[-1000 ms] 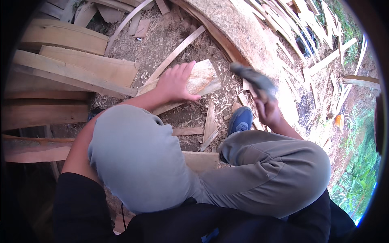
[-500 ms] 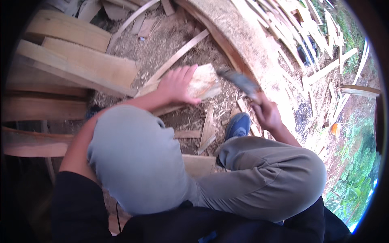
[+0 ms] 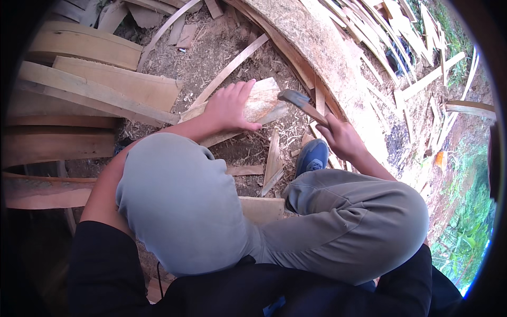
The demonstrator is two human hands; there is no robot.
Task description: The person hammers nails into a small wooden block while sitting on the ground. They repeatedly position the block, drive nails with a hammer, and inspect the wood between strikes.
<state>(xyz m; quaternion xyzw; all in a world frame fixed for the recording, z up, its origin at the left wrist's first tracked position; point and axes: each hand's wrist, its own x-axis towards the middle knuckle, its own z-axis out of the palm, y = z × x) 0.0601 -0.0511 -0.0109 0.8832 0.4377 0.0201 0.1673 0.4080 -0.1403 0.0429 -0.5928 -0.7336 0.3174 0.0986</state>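
My left hand presses on a pale wooden board, its fingers laid across the top and its thumb toward the near edge. The board's right end is rough and pale, lying just past my fingers. In my right hand is a short-handled hatchet with a dark metal head and a wooden handle; the fingers are wrapped round the handle. The head is close to the right end of the board, but I cannot tell whether they touch.
Cut planks are stacked at the left. A large curved slab arcs past the far right side. Splintered offcuts and chips litter the ground around my blue shoe. Long strips lie heaped at the far right.
The hatchet was blurred by motion and now shows clearly, its head a little farther left, near the board's end. My left hand stays on the board.
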